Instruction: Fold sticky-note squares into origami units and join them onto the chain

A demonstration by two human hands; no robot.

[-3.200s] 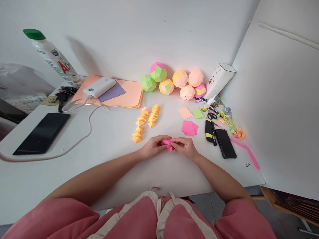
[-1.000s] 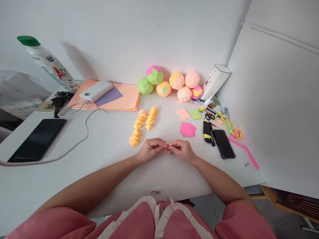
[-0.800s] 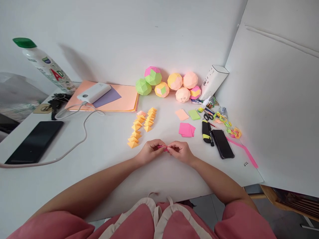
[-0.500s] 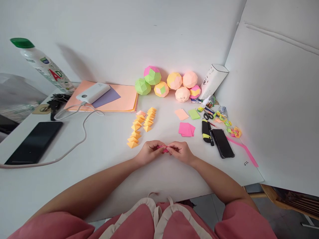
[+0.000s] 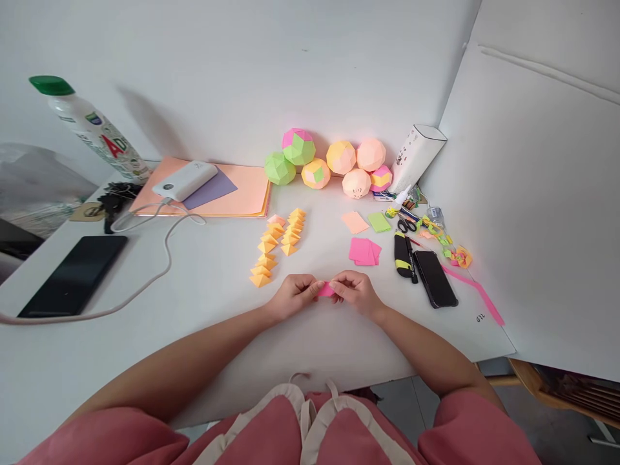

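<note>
Between my two hands is a small piece of pink paper (image 5: 326, 289), its middle showing and its ends covered by my fingers. My left hand (image 5: 296, 296) pinches its left end between thumb and fingers. My right hand (image 5: 357, 292) pinches the right end in the same way. Up and to the left of my left hand stand two rows of folded orange paper pieces (image 5: 265, 261), with one peach piece (image 5: 276, 220) at the back. Beyond my right hand lie pink paper squares (image 5: 364, 252), peach squares (image 5: 355, 222) and green squares (image 5: 379, 222).
Several faceted paper balls (image 5: 299, 147) rest against the wall. To the right are a utility knife (image 5: 402, 255), scissors (image 5: 405, 225), a phone (image 5: 434, 279) and paper scraps (image 5: 458, 256). Leftward lie a tablet-like black device (image 5: 75, 276), a power bank (image 5: 185, 181) with cable and a spray bottle (image 5: 97, 132).
The pink paper has turned so that more of its flat face shows between my fingers. My right hand's fingers have lifted and spread slightly. The whole view has shifted a little.
</note>
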